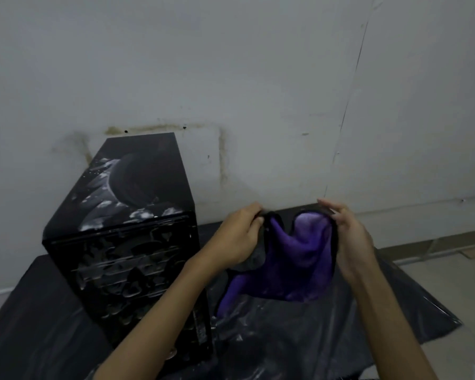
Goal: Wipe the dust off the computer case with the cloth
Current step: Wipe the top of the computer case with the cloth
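A black computer case (126,220) stands upright at the left, with white dust patches on its top panel and smeared marks on its front. To its right I hold a purple cloth (288,259) with a dark edge in the air, spread between both hands. My left hand (236,237) pinches the cloth's upper left edge. My right hand (348,234) grips the upper right edge. The cloth's lower corner hangs down toward the black sheet.
A shiny black plastic sheet (313,338) covers the surface under the case and my arms. A stained white wall (258,91) rises directly behind. Pale floor (450,283) shows at the right beyond the sheet's edge.
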